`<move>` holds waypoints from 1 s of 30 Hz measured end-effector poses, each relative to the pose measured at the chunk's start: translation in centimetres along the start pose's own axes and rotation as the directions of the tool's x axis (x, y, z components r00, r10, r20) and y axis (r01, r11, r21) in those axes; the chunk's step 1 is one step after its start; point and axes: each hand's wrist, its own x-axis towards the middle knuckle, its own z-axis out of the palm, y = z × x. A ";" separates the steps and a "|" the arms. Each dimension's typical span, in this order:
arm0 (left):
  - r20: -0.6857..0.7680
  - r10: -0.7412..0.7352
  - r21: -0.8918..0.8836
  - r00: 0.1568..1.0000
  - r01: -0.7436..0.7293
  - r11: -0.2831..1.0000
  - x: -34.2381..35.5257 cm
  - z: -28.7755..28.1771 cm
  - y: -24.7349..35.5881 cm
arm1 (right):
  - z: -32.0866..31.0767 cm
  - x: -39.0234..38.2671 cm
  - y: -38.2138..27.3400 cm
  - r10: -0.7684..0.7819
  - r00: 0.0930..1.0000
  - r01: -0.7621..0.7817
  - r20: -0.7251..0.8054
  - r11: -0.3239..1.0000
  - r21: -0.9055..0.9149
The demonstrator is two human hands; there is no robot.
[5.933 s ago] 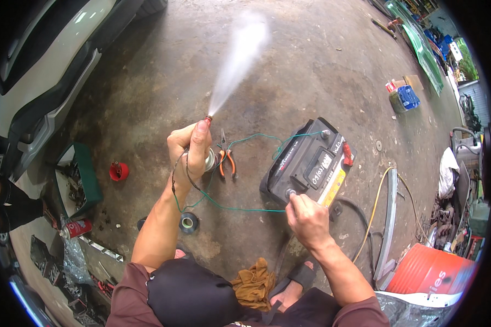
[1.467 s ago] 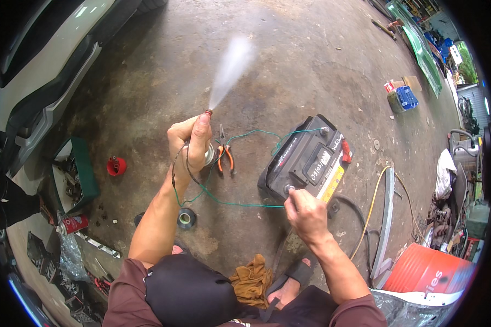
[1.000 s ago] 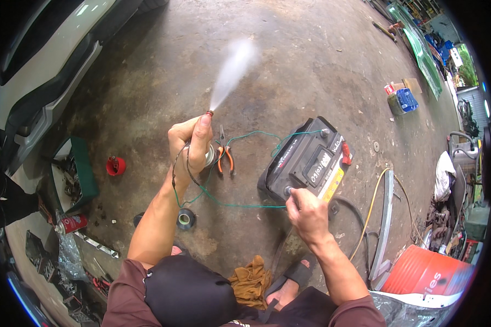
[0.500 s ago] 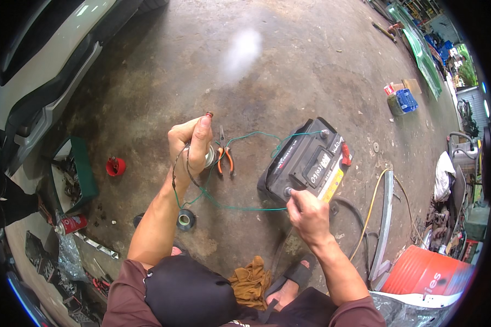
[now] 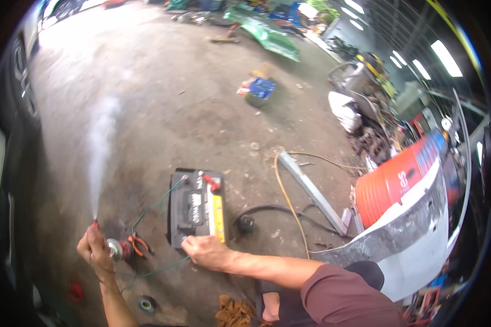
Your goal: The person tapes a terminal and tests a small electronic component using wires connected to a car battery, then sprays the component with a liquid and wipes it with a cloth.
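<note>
My left hand (image 5: 95,248) is closed around a small red-tipped nozzle (image 5: 96,223). A white plume of mist (image 5: 101,147) shoots up from its tip. Against that hand is a can with a silver end (image 5: 114,249); whether my fingers also grip it, I cannot tell. Orange-handled pliers (image 5: 140,245) lie beside it. My right hand (image 5: 208,252) pinches a green wire (image 5: 166,266) against the near post of a black car battery (image 5: 184,215). Another green wire (image 5: 157,205) runs from the battery's far post toward the left hand. The pinched wire end is hidden by my fingers.
A roll of black tape (image 5: 147,304) and a brown rag (image 5: 235,312) lie near me. Right of the battery are a black hose (image 5: 270,206), a metal bar (image 5: 313,191) and a red drum (image 5: 390,182). A blue container (image 5: 261,90) stands farther off.
My view has swung to the right, so the battery and both hands appear farther left. The mist now shows as a continuous plume from the nozzle. Both hands keep their grips.
</note>
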 end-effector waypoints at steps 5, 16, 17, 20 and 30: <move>0.021 0.014 -0.102 1.000 -0.012 0.995 0.9 1.1 3.5 | -0.9 -1.1 -0.7 0.070 0.997 -0.069 -0.014 0.997 0.023; 0.016 0.056 -0.026 0.998 -0.055 0.998 1.3 1.1 4.2 | -1.0 -0.2 -0.8 0.082 0.996 -0.083 0.017 0.996 0.026; 0.013 0.073 -0.014 0.997 -0.073 0.997 1.3 1.2 3.9 | -1.1 -0.1 -0.8 0.083 0.996 -0.083 0.019 0.996 0.017; 0.022 0.087 -0.011 0.996 -0.087 0.996 1.1 0.6 2.9 | -1.1 -0.1 -0.9 0.084 0.996 -0.084 0.002 0.996 0.019; 0.002 0.043 -0.039 0.999 -0.043 0.998 0.8 0.5 3.2 | -1.3 0.0 -0.9 0.099 0.995 -0.099 0.007 0.995 0.015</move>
